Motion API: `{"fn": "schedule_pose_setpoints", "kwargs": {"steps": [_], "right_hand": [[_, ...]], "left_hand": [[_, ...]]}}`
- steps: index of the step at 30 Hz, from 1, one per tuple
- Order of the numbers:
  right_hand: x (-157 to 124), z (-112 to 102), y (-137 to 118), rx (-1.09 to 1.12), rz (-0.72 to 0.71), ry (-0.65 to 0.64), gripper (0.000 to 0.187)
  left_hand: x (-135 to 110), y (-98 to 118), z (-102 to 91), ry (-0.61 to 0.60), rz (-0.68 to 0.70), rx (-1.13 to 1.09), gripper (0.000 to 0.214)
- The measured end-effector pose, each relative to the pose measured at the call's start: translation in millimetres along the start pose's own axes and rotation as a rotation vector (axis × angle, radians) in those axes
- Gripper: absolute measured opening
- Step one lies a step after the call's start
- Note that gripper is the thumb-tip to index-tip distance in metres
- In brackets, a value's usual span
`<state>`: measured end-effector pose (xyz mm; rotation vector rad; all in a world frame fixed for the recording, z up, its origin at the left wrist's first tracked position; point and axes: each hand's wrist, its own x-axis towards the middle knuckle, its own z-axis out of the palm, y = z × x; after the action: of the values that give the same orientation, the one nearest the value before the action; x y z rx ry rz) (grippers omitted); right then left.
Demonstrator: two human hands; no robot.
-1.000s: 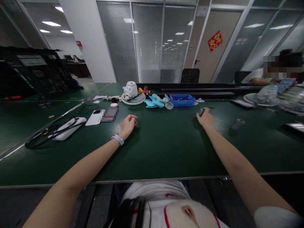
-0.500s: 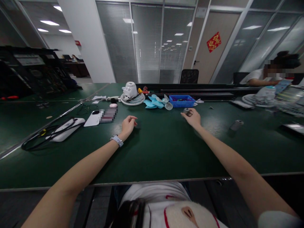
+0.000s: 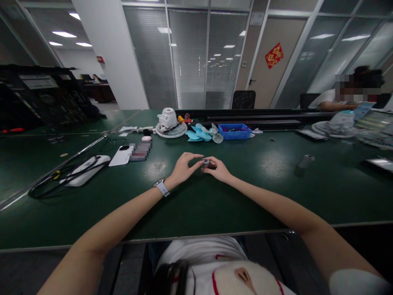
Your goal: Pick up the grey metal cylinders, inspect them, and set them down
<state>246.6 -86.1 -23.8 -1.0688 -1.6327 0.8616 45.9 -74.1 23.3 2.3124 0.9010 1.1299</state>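
Green table point(image 3: 172, 217): surface looks smooth; anything you drop could roll. Your right hand point(image 3: 221, 170): fingers and thumb clamped on grey cylinder point(image 3: 205, 163); loose pinch could let it slip. Your left hand point(image 3: 183, 167): thumb and fingers apart beside it; can't tell whether they press. Uneven push could tilt it. Cylinder itself: roughly upright between hands. Second cylinder point(image 3: 306, 161), well right: wide forearm sweep could topple it.

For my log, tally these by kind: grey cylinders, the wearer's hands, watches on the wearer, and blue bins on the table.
Grey cylinders: 2
Wearer's hands: 2
Watch: 1
Blue bin: 1
Total: 6
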Motion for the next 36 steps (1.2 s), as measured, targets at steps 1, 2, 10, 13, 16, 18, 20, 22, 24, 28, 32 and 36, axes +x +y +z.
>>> {"fn": "schedule_pose_setpoints", "kwargs": {"steps": [1, 2, 10, 13, 16, 18, 20, 22, 24, 28, 32, 36], "right_hand": [[0, 0, 0, 0.015, 0.01, -0.003, 0.041], [0, 0, -1, 0.028, 0.02, -0.007, 0.041], [-3, 0, -5, -0.053, 0.022, 0.002, 0.038], [-3, 0, -5, -0.077, 0.025, -0.004, 0.039], [-3, 0, -7, -0.075, 0.022, -0.014, 0.04], [-4, 0, -8, -0.086, 0.018, -0.007, 0.04], [-4, 0, -9, -0.104, 0.017, 0.001, 0.041], [-5, 1, -9, -0.117, 0.017, 0.004, 0.042], [-6, 3, -9, -0.115, 0.012, 0.001, 0.043], [0, -5, -5, -0.096, -0.015, 0.046, 0.043], [21, -62, 12, -0.103, -0.029, 0.298, 0.049], [29, -158, 43, -0.368, 0.05, 0.723, 0.049]], "left_hand": [[3, 5, 2.9, -0.006, 0.013, -0.008, 0.03], [5, 9, 5.6, -0.011, 0.016, -0.02, 0.029], [17, 8, 19.1, 0.032, -0.045, -0.144, 0.016], [18, 9, 16.5, 0.124, -0.053, -0.22, 0.015], [14, 0, 8.2, 0.204, -0.084, -0.19, 0.018], [9, -15, 2.6, 0.17, -0.109, -0.129, 0.021], [2, -33, -0.8, 0.095, -0.15, -0.098, 0.025], [-4, -49, -1.8, -0.019, -0.184, -0.117, 0.03], [-7, -59, -1.3, -0.112, -0.201, -0.129, 0.037], [-8, -62, -0.2, -0.112, -0.219, -0.138, 0.052], [-4, -63, -2.1, 0.078, -0.334, -0.166, 0.042], [2, -73, -8.5, 0.247, -0.479, -0.195, 0.043]]}}
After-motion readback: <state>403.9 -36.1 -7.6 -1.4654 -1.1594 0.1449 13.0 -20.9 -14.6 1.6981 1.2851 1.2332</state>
